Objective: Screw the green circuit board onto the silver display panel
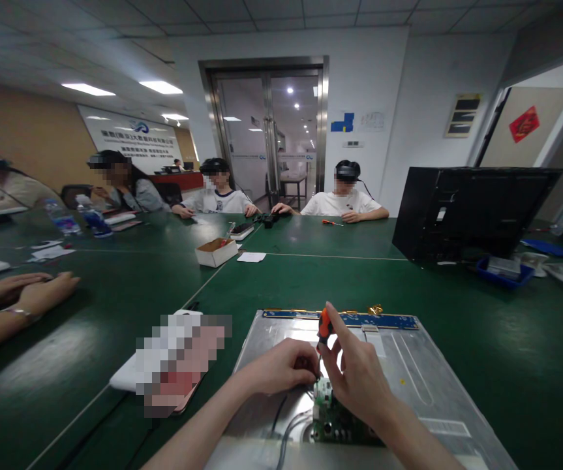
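Green desk in a bright office, with glass doors beyond it at twelve o'clock, as seen from the wearer's seat by the head camera. Flat on the desk, directly in front of the wearer, lies a silvery metal panel, with a blue circuit strip along its twelve o'clock edge and a green circuit board near its six o'clock side. Grey cables run beside the board. The right hand has a narrow grip on an orange-and-black screwdriver, index finger on its top, the tool nearly upright over the board. The left hand curls close by the shaft; whether its fingers hold anything is hidden. The board sits exposed on the panel; how many fastenings are in or out cannot be told. A blurred pink item lies at ten o'clock, a white box at eleven, a black monitor casing at one. Across the desk, a person in white sits at twelve.
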Demonstrator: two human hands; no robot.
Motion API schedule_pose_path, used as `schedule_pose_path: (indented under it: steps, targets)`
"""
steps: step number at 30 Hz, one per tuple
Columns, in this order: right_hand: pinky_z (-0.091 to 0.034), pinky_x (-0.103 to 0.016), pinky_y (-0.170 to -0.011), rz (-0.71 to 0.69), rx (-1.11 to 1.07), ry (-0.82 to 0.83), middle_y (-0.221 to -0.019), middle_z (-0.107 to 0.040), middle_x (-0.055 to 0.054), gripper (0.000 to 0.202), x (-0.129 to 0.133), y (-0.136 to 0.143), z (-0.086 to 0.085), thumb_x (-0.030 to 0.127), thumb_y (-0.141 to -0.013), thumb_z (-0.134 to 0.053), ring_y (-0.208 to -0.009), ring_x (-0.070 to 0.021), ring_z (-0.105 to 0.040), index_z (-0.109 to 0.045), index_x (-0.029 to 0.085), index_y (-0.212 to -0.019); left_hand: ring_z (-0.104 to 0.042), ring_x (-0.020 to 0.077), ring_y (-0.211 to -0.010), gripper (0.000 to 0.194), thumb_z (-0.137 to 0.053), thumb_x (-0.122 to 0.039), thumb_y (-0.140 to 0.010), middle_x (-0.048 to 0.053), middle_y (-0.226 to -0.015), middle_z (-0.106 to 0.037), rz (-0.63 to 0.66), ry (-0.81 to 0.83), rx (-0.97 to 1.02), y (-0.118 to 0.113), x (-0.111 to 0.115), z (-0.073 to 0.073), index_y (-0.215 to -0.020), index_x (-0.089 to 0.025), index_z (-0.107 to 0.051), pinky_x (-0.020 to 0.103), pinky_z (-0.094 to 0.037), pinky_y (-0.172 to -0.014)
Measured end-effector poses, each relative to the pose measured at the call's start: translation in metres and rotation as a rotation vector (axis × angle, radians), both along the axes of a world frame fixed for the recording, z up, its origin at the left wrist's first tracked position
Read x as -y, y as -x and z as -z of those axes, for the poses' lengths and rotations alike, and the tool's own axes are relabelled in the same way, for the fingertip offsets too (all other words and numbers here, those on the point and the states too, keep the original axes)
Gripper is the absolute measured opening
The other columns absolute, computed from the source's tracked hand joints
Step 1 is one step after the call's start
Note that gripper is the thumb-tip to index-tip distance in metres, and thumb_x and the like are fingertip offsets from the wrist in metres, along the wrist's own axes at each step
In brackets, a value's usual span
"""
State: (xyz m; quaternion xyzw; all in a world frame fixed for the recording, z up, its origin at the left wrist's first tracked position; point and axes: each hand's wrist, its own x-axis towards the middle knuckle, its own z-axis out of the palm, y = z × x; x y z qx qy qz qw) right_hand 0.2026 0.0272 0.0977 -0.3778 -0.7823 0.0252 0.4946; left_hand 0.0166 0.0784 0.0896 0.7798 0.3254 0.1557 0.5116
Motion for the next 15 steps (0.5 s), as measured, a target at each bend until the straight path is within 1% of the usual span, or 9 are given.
schedule_pose_path:
  steps: [3,8,11,15]
  targets:
    - [-0.04,-0.025,-0.044,0.022,-0.005,-0.029,-0.069,-0.064,0.003,0.065,-0.0013,0.0006,0.0002,0.02,-0.098,-0.043,-0.042,-0.0132,-0.053,-0.019,0.024,-0.158,-0.056,0.0158,-0.072,0.012,-0.064,-0.015,-0.073,-0.001,-0.076,-0.062,-0.007,-0.033,-0.023,-0.0003,0.001,-0.0024,-0.084,-0.016,-0.065,0.025,-0.043,-0.068]
    - [-0.039,-0.025,-0.043,0.051,-0.002,-0.084,-0.064,-0.059,0.006,0.058,-0.0023,0.0019,-0.0018,0.024,-0.1,-0.043,-0.04,-0.013,-0.051,-0.024,0.028,-0.154,-0.056,0.0162,-0.071,0.009,-0.066,-0.017,-0.071,-0.001,-0.075,-0.063,-0.03,-0.087,-0.055,-0.0007,0.0024,-0.0088,-0.081,-0.017,-0.065,0.025,-0.042,-0.067]
    - [-0.04,-0.025,-0.044,0.04,0.009,-0.067,-0.067,-0.061,0.005,0.058,-0.0013,0.002,-0.0031,0.023,-0.1,-0.043,-0.042,-0.013,-0.053,-0.024,0.028,-0.155,-0.056,0.016,-0.072,0.008,-0.065,-0.016,-0.071,-0.002,-0.075,-0.062,-0.031,-0.092,-0.056,-0.0004,0.0024,-0.0091,-0.079,-0.017,-0.065,0.025,-0.042,-0.068]
    - [-0.04,-0.024,-0.044,-0.019,-0.001,-0.005,-0.07,-0.064,0.003,0.064,0.0002,0.0005,-0.0019,0.02,-0.098,-0.044,-0.044,-0.0128,-0.055,-0.02,0.027,-0.157,-0.055,0.0156,-0.073,0.01,-0.065,-0.016,-0.072,-0.001,-0.076,-0.062,-0.029,-0.063,-0.031,-0.0005,0.002,-0.0048,-0.081,-0.017,-0.066,0.024,-0.042,-0.068]
